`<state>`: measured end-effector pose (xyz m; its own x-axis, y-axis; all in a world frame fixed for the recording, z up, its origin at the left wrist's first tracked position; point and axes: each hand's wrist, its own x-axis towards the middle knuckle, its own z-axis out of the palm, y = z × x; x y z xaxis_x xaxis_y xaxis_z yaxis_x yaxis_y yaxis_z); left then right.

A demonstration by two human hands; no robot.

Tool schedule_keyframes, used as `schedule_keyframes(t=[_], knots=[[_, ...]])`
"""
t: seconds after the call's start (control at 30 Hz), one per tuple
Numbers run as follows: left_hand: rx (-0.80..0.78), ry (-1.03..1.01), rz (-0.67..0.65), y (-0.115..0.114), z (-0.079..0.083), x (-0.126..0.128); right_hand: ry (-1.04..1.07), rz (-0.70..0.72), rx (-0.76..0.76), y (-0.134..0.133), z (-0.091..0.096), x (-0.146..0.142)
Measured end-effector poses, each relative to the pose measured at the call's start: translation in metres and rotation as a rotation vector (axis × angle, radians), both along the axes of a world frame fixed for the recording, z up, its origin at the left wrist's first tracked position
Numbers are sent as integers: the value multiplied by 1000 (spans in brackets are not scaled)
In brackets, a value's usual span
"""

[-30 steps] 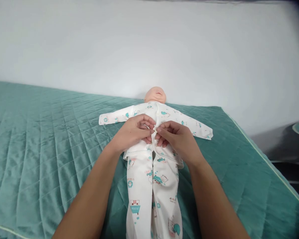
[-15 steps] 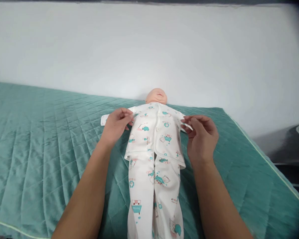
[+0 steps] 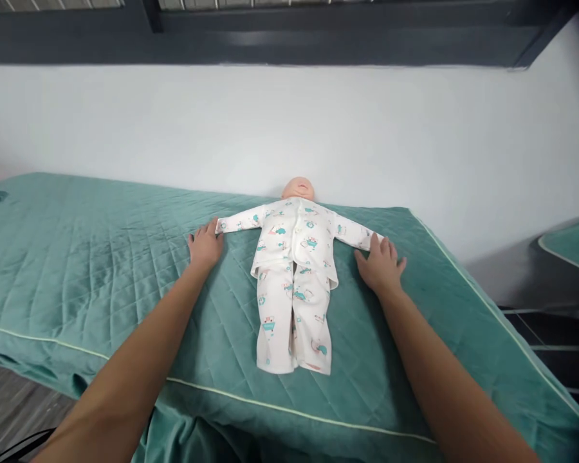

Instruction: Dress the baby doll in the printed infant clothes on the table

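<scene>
A baby doll (image 3: 299, 188) lies on its back in the middle, its head near the wall. It wears a white printed shirt (image 3: 296, 235) and matching trousers (image 3: 275, 321). Both sleeves are stretched out to the sides. My left hand (image 3: 206, 245) rests at the cuff of the sleeve on the left, fingers spread and palm down. On the other side my right hand (image 3: 381, 262) lies at the end of the right sleeve, fingers apart, covering part of the cuff. Neither hand grips the cloth.
A green quilted cover (image 3: 110, 270) with pale piping spreads over the bed under the doll. Behind it stands a white wall (image 3: 222, 128) below a dark frame (image 3: 318, 35). Grey floor (image 3: 19, 402) shows at the lower left, and another green edge (image 3: 574, 244) at the right.
My hands have moved outward from beside the shirt's body to the sleeve ends, and their fingers have opened. The sleeves now lie straight. The view has drawn back and tilted up.
</scene>
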<state>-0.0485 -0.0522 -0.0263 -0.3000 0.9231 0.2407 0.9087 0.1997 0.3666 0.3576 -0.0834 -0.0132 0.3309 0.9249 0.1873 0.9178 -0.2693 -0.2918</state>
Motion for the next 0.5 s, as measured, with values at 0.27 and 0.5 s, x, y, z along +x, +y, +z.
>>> schedule_keyframes(t=[0.27,0.5], knots=[[-57,-12,-50,10,-3,-8,-89,17,-79,-16,-4,21],[12,-25,12,10,4,-13,-79,10,-87,-12,-8,22]])
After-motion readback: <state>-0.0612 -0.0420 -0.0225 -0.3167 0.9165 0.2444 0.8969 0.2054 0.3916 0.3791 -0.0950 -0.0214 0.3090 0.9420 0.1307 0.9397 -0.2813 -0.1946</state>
